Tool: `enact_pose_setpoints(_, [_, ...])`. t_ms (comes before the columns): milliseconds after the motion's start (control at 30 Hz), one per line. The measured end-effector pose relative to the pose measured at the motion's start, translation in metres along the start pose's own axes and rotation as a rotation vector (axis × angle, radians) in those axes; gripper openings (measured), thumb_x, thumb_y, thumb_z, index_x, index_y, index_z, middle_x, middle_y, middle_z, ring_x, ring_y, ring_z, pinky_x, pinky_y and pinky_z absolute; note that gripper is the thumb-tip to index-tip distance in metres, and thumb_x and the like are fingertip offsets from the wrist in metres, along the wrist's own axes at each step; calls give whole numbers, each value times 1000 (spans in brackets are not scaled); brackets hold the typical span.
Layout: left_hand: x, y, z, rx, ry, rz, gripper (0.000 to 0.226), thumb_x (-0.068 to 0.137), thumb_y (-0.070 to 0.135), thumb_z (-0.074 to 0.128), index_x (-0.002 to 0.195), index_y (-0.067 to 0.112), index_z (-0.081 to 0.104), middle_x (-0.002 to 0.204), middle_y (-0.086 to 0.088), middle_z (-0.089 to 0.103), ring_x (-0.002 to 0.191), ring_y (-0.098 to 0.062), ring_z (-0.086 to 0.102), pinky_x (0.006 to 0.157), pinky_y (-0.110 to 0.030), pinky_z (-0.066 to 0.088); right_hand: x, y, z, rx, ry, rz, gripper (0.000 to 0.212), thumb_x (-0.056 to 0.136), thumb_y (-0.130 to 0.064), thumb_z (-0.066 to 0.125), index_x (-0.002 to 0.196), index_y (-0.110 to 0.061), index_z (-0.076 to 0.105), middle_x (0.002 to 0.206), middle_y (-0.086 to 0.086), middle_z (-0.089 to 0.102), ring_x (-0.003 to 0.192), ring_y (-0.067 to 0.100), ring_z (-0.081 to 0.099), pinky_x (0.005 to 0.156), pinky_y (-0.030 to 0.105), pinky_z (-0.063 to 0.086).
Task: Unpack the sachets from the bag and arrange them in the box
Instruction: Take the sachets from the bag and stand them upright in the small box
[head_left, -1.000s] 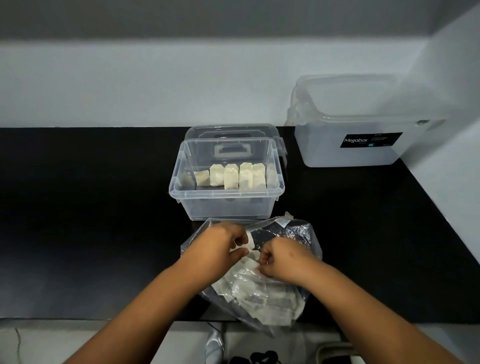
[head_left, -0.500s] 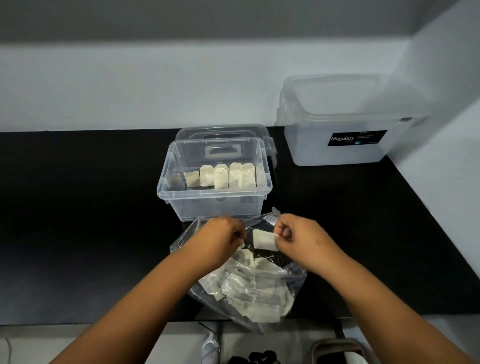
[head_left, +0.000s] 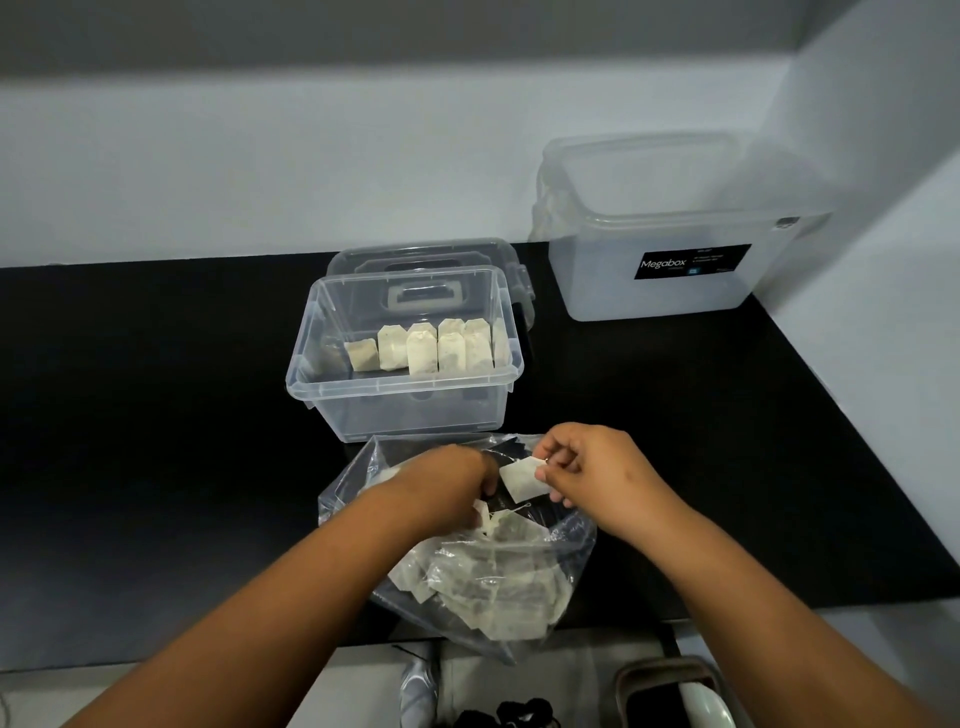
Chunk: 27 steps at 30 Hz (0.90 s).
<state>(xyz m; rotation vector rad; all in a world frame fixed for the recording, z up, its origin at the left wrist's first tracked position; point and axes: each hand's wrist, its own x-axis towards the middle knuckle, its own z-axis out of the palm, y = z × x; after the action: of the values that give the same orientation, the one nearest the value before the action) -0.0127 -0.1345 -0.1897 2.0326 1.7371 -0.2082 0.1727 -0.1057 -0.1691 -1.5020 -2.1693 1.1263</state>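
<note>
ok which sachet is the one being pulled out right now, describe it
Start at the clear plastic bag on the black counter, just in front of the open clear box. The sachet is pinched by the right hand above the pile, the only one lifted clear.

The table's left half lies bare, as does its right side nearer than the big tub in the far right corner. The box stands mid-table, open-topped, bag just before it at the near edge.
</note>
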Motion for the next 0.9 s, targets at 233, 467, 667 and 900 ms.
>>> enact_pose_setpoints(233, [-7, -6, -7, -113, 29, 16, 10, 83, 17, 63, 89, 25, 66, 90, 8, 62, 80, -11, 54, 68, -22, 41, 2, -4, -8, -15, 11, -19, 4, 87, -17, 69, 90, -19, 71, 69, -1, 69, 63, 6, 67, 64, 20, 55])
enact_pose_setpoints(467, [-25, -22, -23, -370, 107, 55, 4, 86, 25, 68, 87, 25, 64, 88, 9, 67, 83, -10, 63, 80, -34, 54, 3, -17, -22, 161, -33, -22, 6, 87, -12, 68, 86, -17, 69, 76, 9, 71, 70, 19, 71, 61, 21, 56])
enact_pose_setpoints(667, [-46, -30, -54, -564, 239, 56, 6, 84, 25, 72, 86, 24, 67, 79, 4, 70, 74, -11, 66, 70, -26, 54, 9, -36, -37, 359, -50, -52, 7, 84, -3, 69, 88, -9, 71, 78, 13, 71, 66, 18, 68, 60, 22, 56])
enact_pose_setpoints(900, [-64, -56, -109, -676, 428, 28, 8, 81, 18, 74, 86, 17, 68, 77, -1, 72, 69, -9, 67, 71, -24, 56, 38, -67, -55, 475, -67, -121, 12, 82, 4, 69, 91, -4, 69, 77, 14, 71, 62, 13, 68, 56, 18, 55])
